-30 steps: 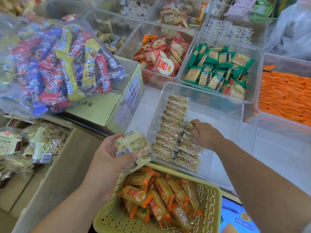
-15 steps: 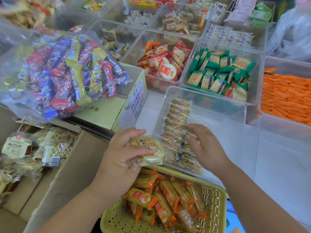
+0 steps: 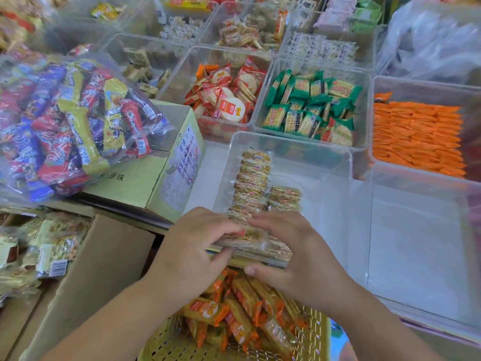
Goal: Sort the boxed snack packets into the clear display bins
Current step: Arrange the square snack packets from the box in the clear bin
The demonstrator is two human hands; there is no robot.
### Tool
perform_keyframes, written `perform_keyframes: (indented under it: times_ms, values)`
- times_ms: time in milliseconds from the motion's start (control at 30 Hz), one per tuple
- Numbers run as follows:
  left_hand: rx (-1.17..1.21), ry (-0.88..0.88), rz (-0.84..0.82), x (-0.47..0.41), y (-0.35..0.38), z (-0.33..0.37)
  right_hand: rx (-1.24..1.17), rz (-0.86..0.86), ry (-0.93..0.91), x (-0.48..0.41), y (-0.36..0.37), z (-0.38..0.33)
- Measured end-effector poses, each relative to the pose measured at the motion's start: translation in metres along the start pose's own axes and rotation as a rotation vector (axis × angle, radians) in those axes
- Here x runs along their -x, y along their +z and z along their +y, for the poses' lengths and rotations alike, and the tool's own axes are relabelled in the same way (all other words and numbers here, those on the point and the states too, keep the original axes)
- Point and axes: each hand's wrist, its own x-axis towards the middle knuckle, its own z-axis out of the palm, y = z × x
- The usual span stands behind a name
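At 6 o'clock, over the near rim of the clear bin (image 3: 299, 152), the near end of the two rows of packets (image 3: 253, 178) is hidden under the left hand (image 3: 192, 259) and the right hand (image 3: 304, 264). The right fingers (image 3: 270, 222) are blurred, so it cannot be told if anything is touched by them. The yellow basket (image 3: 161, 347) is cut off at the bottom edge. A small stack of packets (image 3: 242, 237) is pinched by the left hand, fingers on top, thumb below. The right hand is held flat and spread, thumb stuck out toward 9 o'clock.
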Motion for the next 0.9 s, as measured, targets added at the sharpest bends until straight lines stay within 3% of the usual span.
perform_keyframes:
  times_ms: [100,233,400,500,567,700,800,900]
  values:
    - [-0.084,0.122,-0.038,-0.012,0.008,0.002,0.158,-0.039,0.033,-0.004,-0.004,-0.003]
    - [-0.027,0.163,-0.019,-0.022,0.02,0.003,0.267,-0.105,0.047,-0.021,-0.007,0.002]
    - [-0.109,-0.289,-0.037,-0.022,0.033,-0.024,0.333,0.077,0.209,-0.056,-0.027,0.055]
    - [-0.168,-0.607,-0.316,-0.01,0.046,-0.045,0.402,0.13,0.364,-0.082,-0.035,0.104]
    - [-0.22,-0.637,-0.43,-0.002,0.055,-0.054,0.436,0.078,0.436,-0.098,-0.031,0.133]
    - [-0.289,-0.577,-0.467,0.002,0.058,-0.064,0.455,-0.131,0.525,-0.121,-0.015,0.168]
    - [-0.31,-0.564,-0.485,0.002,0.058,-0.064,0.255,-0.318,0.559,-0.127,-0.005,0.177]
    - [-0.333,-0.556,-0.475,0.003,0.06,-0.064,0.098,-0.318,0.609,-0.128,0.001,0.182]
